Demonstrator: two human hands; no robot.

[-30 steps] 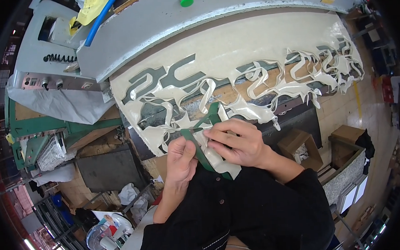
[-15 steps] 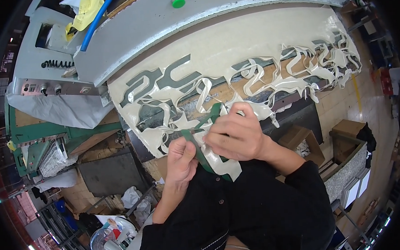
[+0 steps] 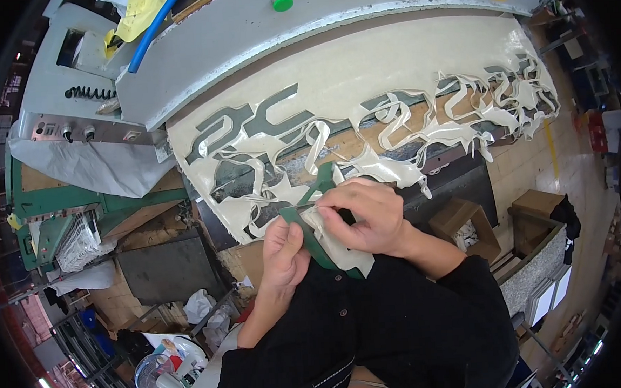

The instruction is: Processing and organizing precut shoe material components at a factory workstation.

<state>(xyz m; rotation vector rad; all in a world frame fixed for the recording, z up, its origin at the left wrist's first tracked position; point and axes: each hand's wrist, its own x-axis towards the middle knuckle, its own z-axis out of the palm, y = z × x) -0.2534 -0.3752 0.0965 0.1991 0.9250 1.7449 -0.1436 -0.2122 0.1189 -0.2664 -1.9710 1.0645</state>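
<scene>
My left hand (image 3: 284,257) is closed, thumb on top, around a cut piece of green sheet material (image 3: 316,248) in front of my chest. The piece has a forked upper end standing above my fingers. Along its right side lies a cream-coloured cut piece (image 3: 340,252), its lower end hanging against my black shirt. With thumb and fingertips pinched together, my right hand (image 3: 368,215) grips the upper edge of the cream piece, beside the green one. The exact pinch point is partly hidden by my fingers.
Beyond my hands a large cream sheet (image 3: 387,53) lies under a grey machine beam (image 3: 240,54), its near part cut into curling strips. A grey control box (image 3: 75,132) stands at left. Cardboard boxes (image 3: 459,221) sit at right; a dark flat panel (image 3: 170,268) lies lower left.
My right hand has turned and lowered slightly, its raised fingers folding down into a pinch near the pieces' upper part. My left hand keeps its hold in nearly the same place.
</scene>
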